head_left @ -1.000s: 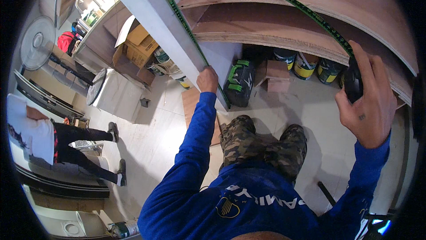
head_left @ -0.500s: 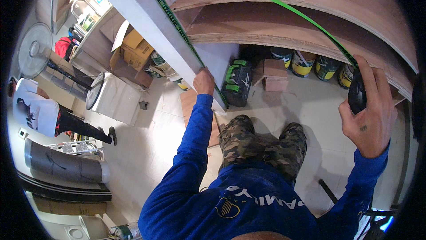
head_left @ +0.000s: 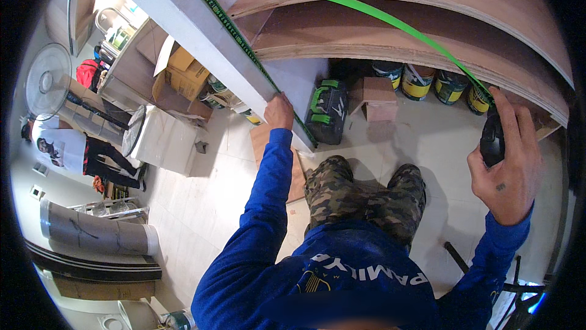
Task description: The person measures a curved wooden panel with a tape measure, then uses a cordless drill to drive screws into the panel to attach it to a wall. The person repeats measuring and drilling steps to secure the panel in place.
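While the left hand (head_left: pixel 279 112) clamps its fingers over green tape (head_left: pixel 366 7) along the white post (head_left: pixel 201 37), the fold's now in view — right hand (head_left: pixel 506 171) (fingers wrapped round the black case (head_left: pixel 490 138)) sits lower, so nearly the whole run shows.

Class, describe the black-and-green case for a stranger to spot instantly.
Find the white post with the left hand on it. The case sits just right of its foot; unlike the round tins farther right, it is boxy with green trim.

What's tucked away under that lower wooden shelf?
Four cans show beneath the lower shelf. The shelf covers part of their tops, and whatever is in the dark space behind them can't be made out.
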Motion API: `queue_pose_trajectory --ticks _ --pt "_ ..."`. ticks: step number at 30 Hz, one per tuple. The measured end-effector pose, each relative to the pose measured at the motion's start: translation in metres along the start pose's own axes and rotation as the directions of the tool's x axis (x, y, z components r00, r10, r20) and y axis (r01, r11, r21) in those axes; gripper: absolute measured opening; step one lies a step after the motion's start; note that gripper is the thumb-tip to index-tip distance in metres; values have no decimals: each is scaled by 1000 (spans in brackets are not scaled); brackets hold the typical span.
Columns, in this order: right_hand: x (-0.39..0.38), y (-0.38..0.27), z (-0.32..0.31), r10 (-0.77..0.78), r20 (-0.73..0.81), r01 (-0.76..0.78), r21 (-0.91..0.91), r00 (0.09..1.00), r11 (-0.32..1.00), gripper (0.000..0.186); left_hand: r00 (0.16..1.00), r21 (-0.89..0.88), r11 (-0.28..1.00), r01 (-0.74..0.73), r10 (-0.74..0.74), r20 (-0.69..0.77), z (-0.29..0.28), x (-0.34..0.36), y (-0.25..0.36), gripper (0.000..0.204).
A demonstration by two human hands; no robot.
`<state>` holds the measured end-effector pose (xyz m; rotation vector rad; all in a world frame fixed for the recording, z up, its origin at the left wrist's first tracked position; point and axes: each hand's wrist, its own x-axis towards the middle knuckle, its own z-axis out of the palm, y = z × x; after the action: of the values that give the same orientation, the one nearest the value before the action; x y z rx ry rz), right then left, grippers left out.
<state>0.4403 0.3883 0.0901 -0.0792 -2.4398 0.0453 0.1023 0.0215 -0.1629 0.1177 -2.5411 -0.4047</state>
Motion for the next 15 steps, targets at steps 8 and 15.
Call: queue_pose_trajectory --ticks 8,15 --pt "-3 4 1 20 -1 -20 23 1000 1000 79 1000 -2 1000 -16 16 -1 -4 -2 1 37" --pt "-15 3 7 59 15 -59 26 998 998 80 1000 15 1000 -8 8 -19 7 -5 -6 36"
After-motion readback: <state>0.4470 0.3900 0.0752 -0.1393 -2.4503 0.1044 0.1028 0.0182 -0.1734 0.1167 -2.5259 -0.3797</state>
